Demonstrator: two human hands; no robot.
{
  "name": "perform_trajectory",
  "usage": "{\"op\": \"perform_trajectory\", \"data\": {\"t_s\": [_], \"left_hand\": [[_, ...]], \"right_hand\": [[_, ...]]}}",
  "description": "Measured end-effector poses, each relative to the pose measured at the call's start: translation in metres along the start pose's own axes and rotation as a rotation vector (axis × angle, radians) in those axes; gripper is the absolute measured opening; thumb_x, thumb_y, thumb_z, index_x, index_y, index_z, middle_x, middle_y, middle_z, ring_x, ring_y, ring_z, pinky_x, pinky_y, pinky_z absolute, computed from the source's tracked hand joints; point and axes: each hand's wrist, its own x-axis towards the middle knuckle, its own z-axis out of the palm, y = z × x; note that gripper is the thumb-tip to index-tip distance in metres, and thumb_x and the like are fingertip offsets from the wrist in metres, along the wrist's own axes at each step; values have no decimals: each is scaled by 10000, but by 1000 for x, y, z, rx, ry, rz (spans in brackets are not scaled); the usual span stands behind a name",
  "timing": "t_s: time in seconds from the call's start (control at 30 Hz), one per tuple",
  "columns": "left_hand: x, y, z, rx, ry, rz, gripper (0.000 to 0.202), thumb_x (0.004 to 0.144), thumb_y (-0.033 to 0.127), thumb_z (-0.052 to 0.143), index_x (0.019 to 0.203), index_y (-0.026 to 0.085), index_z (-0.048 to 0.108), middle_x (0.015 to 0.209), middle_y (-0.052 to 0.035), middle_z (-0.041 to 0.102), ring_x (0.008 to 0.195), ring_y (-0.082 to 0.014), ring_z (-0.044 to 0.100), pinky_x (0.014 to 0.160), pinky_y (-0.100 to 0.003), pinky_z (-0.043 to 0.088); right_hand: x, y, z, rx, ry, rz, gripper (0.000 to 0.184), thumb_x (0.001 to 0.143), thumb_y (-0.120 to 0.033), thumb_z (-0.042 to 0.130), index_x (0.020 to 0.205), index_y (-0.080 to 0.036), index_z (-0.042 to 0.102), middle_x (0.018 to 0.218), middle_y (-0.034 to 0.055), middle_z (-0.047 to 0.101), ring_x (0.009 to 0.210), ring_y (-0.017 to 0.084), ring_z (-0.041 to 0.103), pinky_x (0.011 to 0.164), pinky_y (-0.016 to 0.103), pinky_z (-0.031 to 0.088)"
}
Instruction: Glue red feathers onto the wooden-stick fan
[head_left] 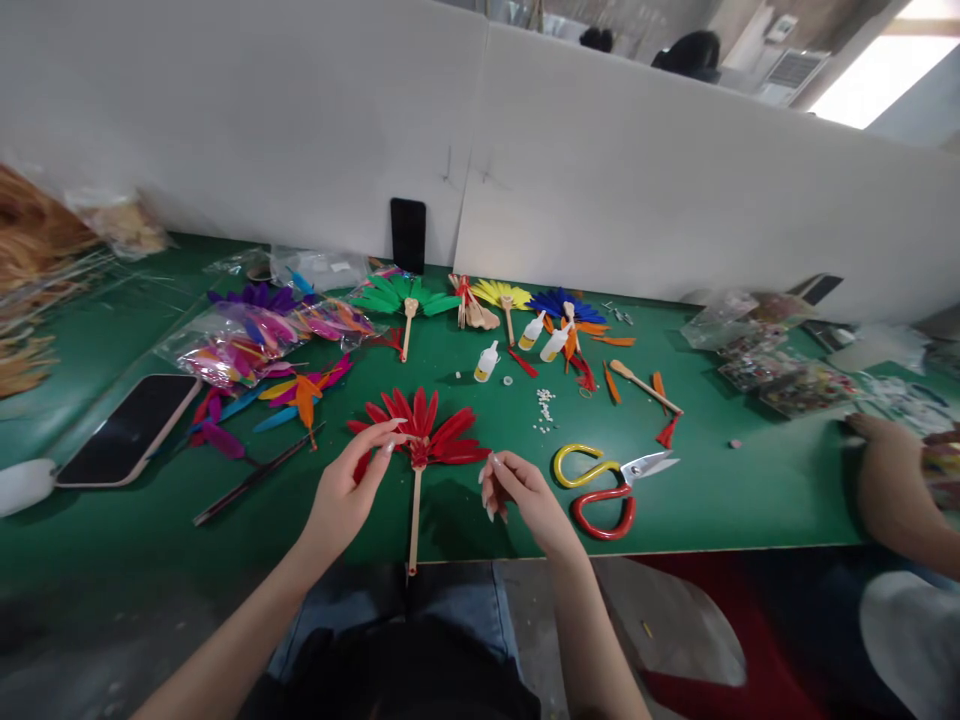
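Observation:
A red feather fan (450,435) with a pale wooden handle (415,515) lies before me, its handle end at the table's front edge. My left hand (356,475) is over the fan's left side, thumb and fingers closed in a pinch near its centre; what is between the fingertips is too small to make out. Beside the right feather tips, my right hand (521,490) has its fingers curled together, and I cannot see what they hold, if anything. Scissors (626,480) with one yellow and one red handle lie to the right of that hand.
Small white glue bottles (486,362) and white beads (545,408) are beyond the fan. Green (409,300), yellow (505,295) and blue (568,305) fans lie farther back. Tweezers (251,480), loose feathers (306,398) and a phone (129,430) are left. Another person's arm (900,490) rests at right.

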Motion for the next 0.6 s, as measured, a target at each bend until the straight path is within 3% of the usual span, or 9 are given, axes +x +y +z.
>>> {"op": "perform_trajectory", "data": {"t_s": [0.17,0.27,0.6], "left_hand": [[2,11,5,-173,-30,-76,346,894,416,457,1157,228,581,1056,-72,694,700,-159,633,596,-260,502],[2,14,10,-230,-47,-94,341,883,406,471,1141,218,591,1014,-74,699,614,-135,597,520,-238,461],[-2,10,10,-255,-74,-130,325,889,407,479,1129,216,586,976,-54,696,480,-82,475,432,-213,342]], "right_hand": [[-1,-2,2,9,-18,-22,357,857,-493,529,1000,-171,588,656,-24,560,464,67,494,386,179,342],[-2,-2,3,-12,-11,-35,377,853,-479,540,1101,-195,563,720,-13,589,476,69,515,376,174,331],[-2,5,6,24,51,-93,283,803,-413,635,953,-173,624,799,52,696,531,100,587,379,174,343]]}}
